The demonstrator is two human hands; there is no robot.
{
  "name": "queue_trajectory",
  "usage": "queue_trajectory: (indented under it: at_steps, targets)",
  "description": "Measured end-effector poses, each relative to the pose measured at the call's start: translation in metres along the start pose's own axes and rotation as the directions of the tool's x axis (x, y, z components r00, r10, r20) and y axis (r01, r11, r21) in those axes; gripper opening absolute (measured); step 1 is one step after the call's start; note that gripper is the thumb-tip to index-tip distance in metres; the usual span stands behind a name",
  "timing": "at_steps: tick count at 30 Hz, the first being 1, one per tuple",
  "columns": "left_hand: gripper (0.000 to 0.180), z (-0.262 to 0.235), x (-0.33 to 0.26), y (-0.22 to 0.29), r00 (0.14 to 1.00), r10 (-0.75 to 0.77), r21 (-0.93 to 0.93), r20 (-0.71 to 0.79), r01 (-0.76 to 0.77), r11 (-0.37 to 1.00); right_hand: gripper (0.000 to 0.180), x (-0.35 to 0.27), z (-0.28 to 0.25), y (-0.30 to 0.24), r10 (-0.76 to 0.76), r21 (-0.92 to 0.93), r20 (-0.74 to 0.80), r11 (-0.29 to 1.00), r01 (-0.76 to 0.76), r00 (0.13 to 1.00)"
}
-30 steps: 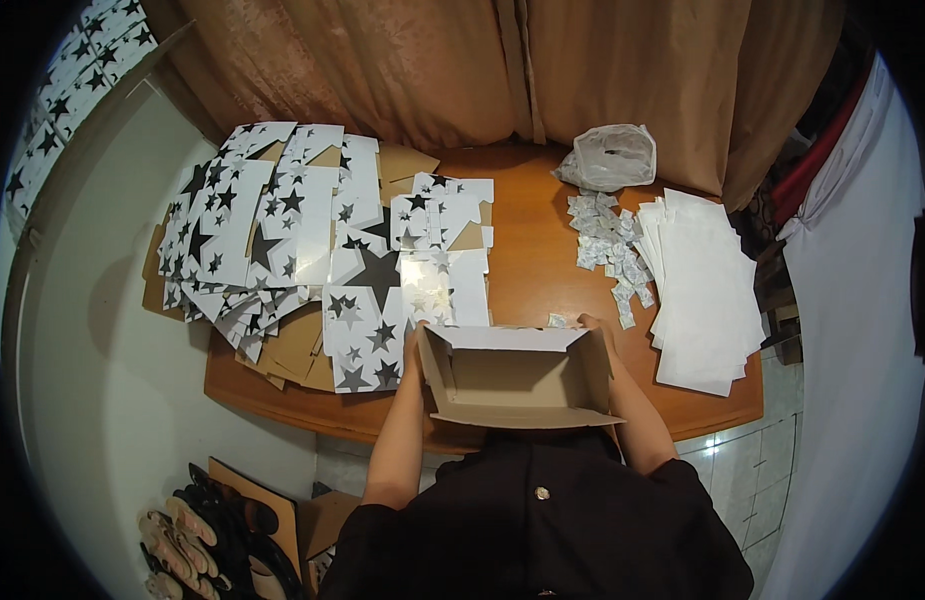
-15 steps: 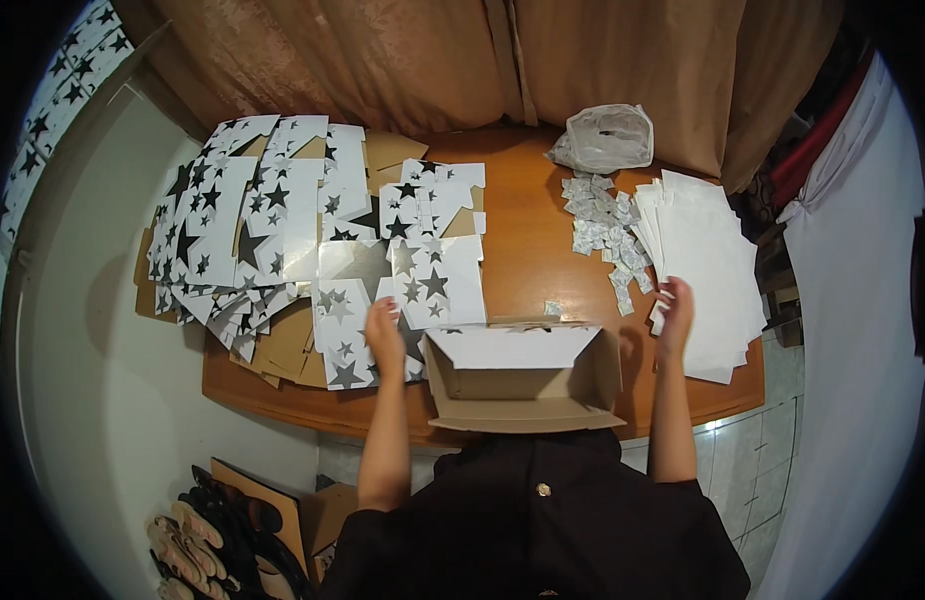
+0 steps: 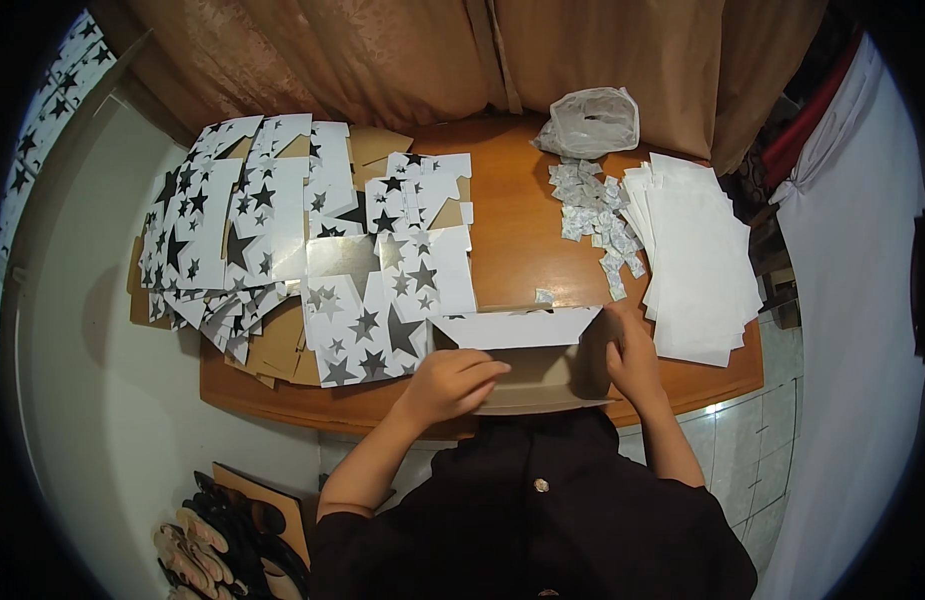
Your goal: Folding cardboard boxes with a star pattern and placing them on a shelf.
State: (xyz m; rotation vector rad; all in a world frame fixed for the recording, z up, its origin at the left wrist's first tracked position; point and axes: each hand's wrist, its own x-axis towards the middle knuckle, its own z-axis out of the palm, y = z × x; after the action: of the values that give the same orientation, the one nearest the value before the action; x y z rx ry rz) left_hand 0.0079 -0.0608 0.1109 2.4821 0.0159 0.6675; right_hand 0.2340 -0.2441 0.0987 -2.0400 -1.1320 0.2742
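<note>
An open cardboard box [image 3: 542, 372], brown inside with a white flap folded at its far side, stands at the near edge of the table. My left hand [image 3: 452, 385] is closed over the left wall of the box, its fingers curled and partly reaching over the opening. On the opposite side, my right hand [image 3: 632, 352] grips the right wall, thumb toward the inside. Left of the box lie flat white box blanks [image 3: 357, 330] printed with grey and black stars.
Piles of star-printed blanks [image 3: 207, 215] cover the table's left side. To the right lie white paper sheets [image 3: 694, 260], many small clear packets [image 3: 592, 215] and a translucent plastic bag [image 3: 597, 122]. Brown curtains [image 3: 402, 60] hang behind the wooden table [image 3: 517, 240]. Shoes [image 3: 222, 535] stand at lower left.
Both hands have come inward from beside the box and now hold its side walls. My left hand has left the star-printed blanks; my right has left the paper sheets.
</note>
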Motion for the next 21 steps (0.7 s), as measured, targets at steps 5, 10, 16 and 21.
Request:
queue_trajectory:
  at_steps: [5, 10, 16, 21]
  targets:
    - [0.035, 0.016, 0.019, -0.017, 0.954, -0.101, 0.099, 0.282, 0.075, 0.992, 0.052, 0.012, 0.007, 0.021, 0.035, -0.052, 0.012, 0.998, -0.034, 0.999]
    - [0.062, 0.001, 0.023, -0.028, 0.944, -0.298, 0.422, 0.145, 0.214, 0.881, 0.052, 0.018, 0.004, 0.036, 0.189, 0.061, 0.097, 0.979, -0.195, 0.977]
    - [0.114, -0.005, 0.007, -0.052, 0.736, -0.39, 0.243, 0.553, 0.306, 0.921, 0.056, 0.023, 0.007, 0.048, 0.16, 0.171, -0.004, 0.973, -0.157, 0.987]
    - [0.106, -0.005, 0.009, -0.061, 0.683, -0.479, 0.277, 0.552, 0.392, 0.877, 0.057, 0.022, 0.004, 0.058, 0.125, 0.412, 0.009, 0.904, -0.118, 0.992]
